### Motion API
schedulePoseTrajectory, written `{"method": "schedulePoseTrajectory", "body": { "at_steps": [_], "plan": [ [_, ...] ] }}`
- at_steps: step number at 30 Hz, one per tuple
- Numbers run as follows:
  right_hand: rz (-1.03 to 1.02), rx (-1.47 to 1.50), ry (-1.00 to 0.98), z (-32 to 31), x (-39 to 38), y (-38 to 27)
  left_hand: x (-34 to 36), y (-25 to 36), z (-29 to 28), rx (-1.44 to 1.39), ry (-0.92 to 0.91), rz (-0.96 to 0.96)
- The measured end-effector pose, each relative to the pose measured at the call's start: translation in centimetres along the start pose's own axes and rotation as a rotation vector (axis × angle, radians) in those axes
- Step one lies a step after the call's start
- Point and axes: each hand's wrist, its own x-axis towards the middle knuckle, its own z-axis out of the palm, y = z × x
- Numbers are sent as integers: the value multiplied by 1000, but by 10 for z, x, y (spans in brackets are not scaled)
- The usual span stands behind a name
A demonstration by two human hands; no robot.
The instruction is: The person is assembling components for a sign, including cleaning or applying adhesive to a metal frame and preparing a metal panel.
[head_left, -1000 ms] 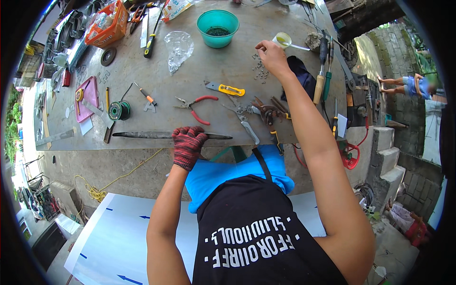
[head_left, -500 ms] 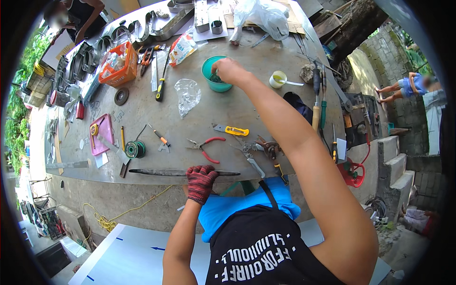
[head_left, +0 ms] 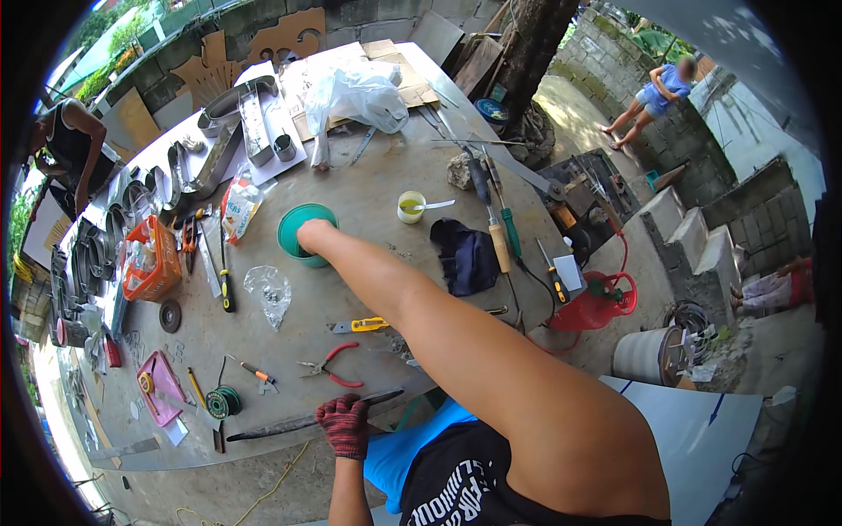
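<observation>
My left hand [head_left: 344, 426], in a red and black knitted glove, is closed around a long dark tapered metal bar [head_left: 272, 429]. The bar lies along the near edge of the metal table. My bare right hand [head_left: 317, 237] reaches into a teal-green bowl [head_left: 301, 213] at mid-table; its fingers are hidden inside, as are the contents. Right of the bowl stands a small cup of yellowish stuff [head_left: 410, 207] with a white stick across it. Nearest the gloved hand are red-handled pliers [head_left: 331, 365] and a yellow cutter knife [head_left: 361, 325], the latter beside my right forearm.
An orange basket [head_left: 151, 263], a clear plastic piece [head_left: 268, 294] and a pink tray [head_left: 159, 386] lie leftward. A dark cloth [head_left: 464, 256] and soldering irons [head_left: 498, 237] lie right. Bent metal strips [head_left: 210, 167] line the far left. Two other people stand beyond the table.
My view has shifted, showing more of the far side and the right. My right hand has sunk deeper into the bowl. The gloved hand still grips the bar, which now slants more.
</observation>
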Motion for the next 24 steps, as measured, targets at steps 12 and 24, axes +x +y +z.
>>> {"method": "schedulePoseTrajectory", "body": {
  "at_steps": [12, 24],
  "plan": [
    [-93, -133, 5, -16, -26, -17, -9, -1, -2, 33, -59, -55],
    [-191, 149, 17, -86, -101, 1, -13, -1, 4, 45, -15, -41]
  ]
}}
